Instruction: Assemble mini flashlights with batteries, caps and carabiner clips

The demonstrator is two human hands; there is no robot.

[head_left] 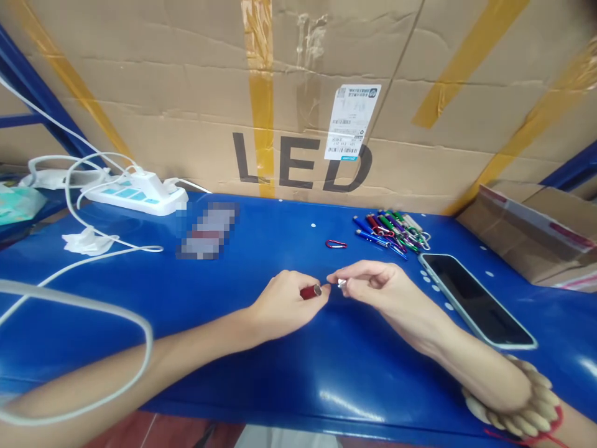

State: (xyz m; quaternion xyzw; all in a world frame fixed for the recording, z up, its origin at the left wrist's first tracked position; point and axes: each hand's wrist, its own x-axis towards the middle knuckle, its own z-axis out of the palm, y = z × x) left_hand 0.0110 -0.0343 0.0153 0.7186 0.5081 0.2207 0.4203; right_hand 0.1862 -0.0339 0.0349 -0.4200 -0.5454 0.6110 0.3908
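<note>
My left hand (286, 302) is closed around a small red metal tube (310, 292), with its round end pointing toward my other hand. A little to the right, my right hand (380, 286) pinches a tiny white and silvery piece (342, 284), too small to name for certain. The two hands are close together above the blue table (280, 373), their fingertips nearly meeting. Beyond them lies a red carabiner clip (336, 244). Behind my right hand is a pile of small coloured metal torch-like keychains (392, 230), several with clips.
A phone (480, 302) lies right of my right hand, beside an open cardboard box (536, 230). At the left are a white power strip (135, 191) and looping white cables (79, 297), one crossing over my left forearm. A large carton (186, 93) marked LED stands behind the table.
</note>
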